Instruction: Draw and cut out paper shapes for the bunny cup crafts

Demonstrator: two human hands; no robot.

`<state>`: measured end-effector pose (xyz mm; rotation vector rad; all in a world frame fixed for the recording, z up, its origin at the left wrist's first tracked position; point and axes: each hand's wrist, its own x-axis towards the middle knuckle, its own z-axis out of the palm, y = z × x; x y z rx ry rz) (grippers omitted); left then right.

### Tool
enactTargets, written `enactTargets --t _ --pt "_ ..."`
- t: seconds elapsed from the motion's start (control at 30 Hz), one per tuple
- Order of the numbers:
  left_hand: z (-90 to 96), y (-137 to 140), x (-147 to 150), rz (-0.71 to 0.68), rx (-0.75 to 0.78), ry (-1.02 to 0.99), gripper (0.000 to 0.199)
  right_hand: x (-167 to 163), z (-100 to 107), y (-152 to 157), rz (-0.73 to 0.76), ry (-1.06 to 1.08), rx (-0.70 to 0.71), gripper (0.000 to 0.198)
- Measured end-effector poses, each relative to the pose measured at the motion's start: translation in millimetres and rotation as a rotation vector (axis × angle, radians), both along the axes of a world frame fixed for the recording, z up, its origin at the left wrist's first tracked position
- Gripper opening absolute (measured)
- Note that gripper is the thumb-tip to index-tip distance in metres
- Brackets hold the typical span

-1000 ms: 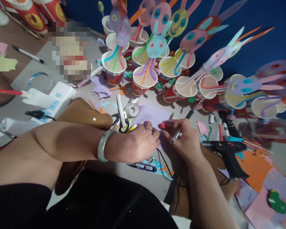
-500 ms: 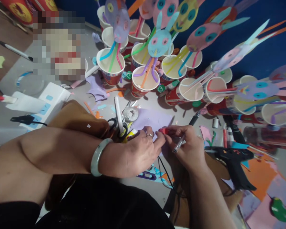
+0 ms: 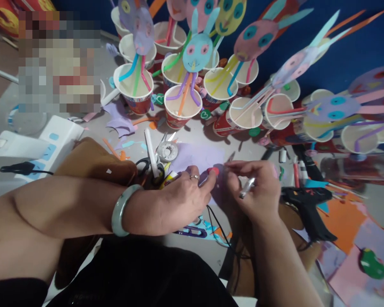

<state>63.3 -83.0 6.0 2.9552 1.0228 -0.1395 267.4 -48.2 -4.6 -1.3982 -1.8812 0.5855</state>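
My left hand (image 3: 182, 198), with a ring and a pale bangle, bends its fingers down over a sheet of light purple paper (image 3: 196, 155). A small red piece (image 3: 213, 170) shows at its index fingertip; the thumb is hidden. Closed around a pen (image 3: 248, 186) with a clear, silvery end is my right hand (image 3: 259, 187), just right of the paper. Its thumb and index finger are close together near the paper's edge. Beside my left hand lie black-handled scissors (image 3: 144, 164), a white stick (image 3: 151, 152), a roll of clear tape (image 3: 167, 151) and a yellow tube (image 3: 168, 179).
Paper cups (image 3: 183, 106) with straws and paper rabbit heads (image 3: 197, 52) stand along the back. A black glue gun (image 3: 310, 209) lies at right by coloured paper (image 3: 344, 221). At left are a power strip (image 3: 59, 132) and a blurred-out patch. A black cable (image 3: 219, 226) runs below my hands.
My right hand has moved away from my left, leaving a gap between them. The red piece, earlier between both hands' fingers, now sits at my left index finger. The view has shifted slightly.
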Motion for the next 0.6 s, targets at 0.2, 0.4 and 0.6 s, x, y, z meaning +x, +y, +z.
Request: enactTargets --t 0.2,0.4,0.6 --pt "8.1 5.3 -4.0 -0.054 -0.038 -0.011 0.048 -4.9 4.2 2.2 -0.288 0.439 0.21 0.009" --pt "4.1 2.6 -5.1 -0.084 -0.003 -0.031 0.049 -4.0 5.3 2.1 -0.186 0.534 0.129 0.037" --pt "1.6 2.4 -3.4 -0.05 -0.021 -0.045 0.051 -1.1 0.9 3.5 -0.169 0.465 0.07 0.026"
